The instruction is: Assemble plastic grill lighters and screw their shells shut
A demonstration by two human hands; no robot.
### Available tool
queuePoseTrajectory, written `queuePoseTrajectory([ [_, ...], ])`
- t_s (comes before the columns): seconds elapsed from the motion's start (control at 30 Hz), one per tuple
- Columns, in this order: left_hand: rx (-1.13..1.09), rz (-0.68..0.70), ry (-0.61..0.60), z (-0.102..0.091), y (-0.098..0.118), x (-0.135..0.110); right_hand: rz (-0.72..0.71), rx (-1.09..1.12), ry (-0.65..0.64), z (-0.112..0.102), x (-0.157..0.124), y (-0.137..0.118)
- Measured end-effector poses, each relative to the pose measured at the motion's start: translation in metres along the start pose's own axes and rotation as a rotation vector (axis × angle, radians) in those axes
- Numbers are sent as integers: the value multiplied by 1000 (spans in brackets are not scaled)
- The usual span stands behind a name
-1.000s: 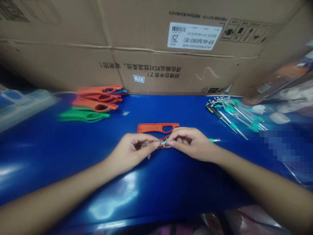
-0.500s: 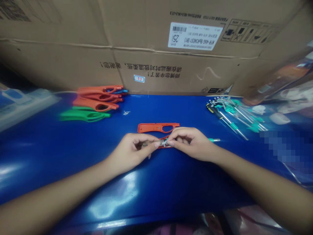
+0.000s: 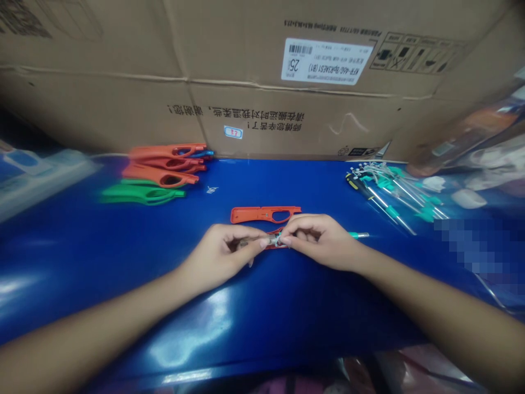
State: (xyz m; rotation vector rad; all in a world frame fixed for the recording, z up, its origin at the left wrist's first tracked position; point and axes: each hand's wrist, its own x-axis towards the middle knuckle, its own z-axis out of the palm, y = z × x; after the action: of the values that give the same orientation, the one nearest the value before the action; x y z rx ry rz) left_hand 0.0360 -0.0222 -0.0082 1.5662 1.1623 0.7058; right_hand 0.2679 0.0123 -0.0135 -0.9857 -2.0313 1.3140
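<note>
Nearest me, on my side of the loose orange shell (image 3: 252,214), the blue worktop (image 3: 287,317) shines with a pale patch of light; my bare forearms reach in over it from both sides. Just before that loose orange shell, my left hand (image 3: 223,251) is nearly closed, thumb and forefinger pinching a dull greyish tube-like part (image 3: 272,239); my right hand (image 3: 318,241) is curled, its thumb and forefinger tips brought together on some pale wires (image 3: 278,241), though the exact grip is too small to make out.

The piece I am working on lies between my fingertips, just on the near side of the loose orange shell; I see an orange casing (image 3: 281,246) with a glossy rim, the grey part in its middle, a touch of teal and the thin wires crossing over; my fingers cover much of it. To the right of the loose orange shell, a teal and silver rod end (image 3: 361,235) shows past my right hand.

The loose orange shell itself is long, hollow side up, with an oval opening toward its right end; beyond it to the left lie stacked orange handles (image 3: 159,175) and green handles (image 3: 143,193); beyond it to the right, silver rods with teal sleeves (image 3: 389,183) are heaped; farthest behind it stands a brown cardboard box (image 3: 123,54), its print upside down.
</note>
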Motion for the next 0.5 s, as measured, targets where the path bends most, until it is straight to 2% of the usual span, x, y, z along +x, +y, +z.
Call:
queuePoseTrajectory([
  [0.5,19,-10,-21,0,0,0,37,26,0,0,2,0],
])
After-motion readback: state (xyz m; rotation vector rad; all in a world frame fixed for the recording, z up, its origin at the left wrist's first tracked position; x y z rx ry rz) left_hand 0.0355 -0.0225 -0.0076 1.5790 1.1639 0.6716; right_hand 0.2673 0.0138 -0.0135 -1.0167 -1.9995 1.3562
